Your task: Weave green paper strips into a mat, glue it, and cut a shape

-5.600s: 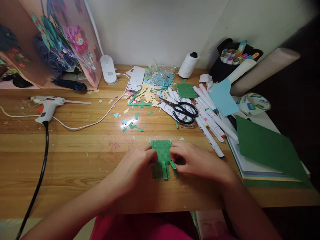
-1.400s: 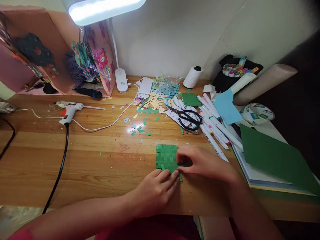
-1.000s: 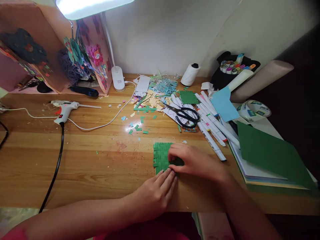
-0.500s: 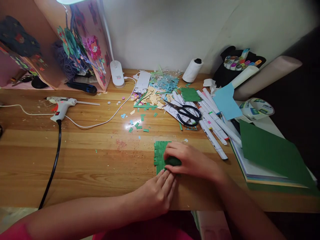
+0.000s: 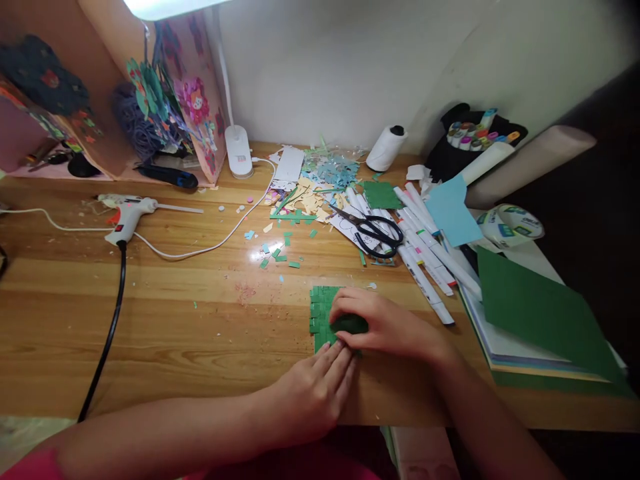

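A small mat woven from green paper strips (image 5: pixel 321 313) lies on the wooden desk (image 5: pixel 175 320) near its front edge. My right hand (image 5: pixel 380 323) rests on the mat's right half with its fingers curled over it, pressing or pinching the strips. My left hand (image 5: pixel 313 390) lies just in front of the mat, fingers stretched out together, with the fingertips touching the mat's near edge. The right part of the mat is hidden under my right hand.
Black scissors (image 5: pixel 373 230) and several white markers (image 5: pixel 425 257) lie behind the mat, with paper scraps (image 5: pixel 300 200). A glue gun (image 5: pixel 125 213) with cord sits left. Green sheets on a paper stack (image 5: pixel 540 313), a tape roll (image 5: pixel 510 223) and thread spool (image 5: pixel 385 147) stand right.
The loose strip ends at the mat's near edge are gone from view. My left hand moved from the mat's left side to its front edge; my right hand slid left over the mat.
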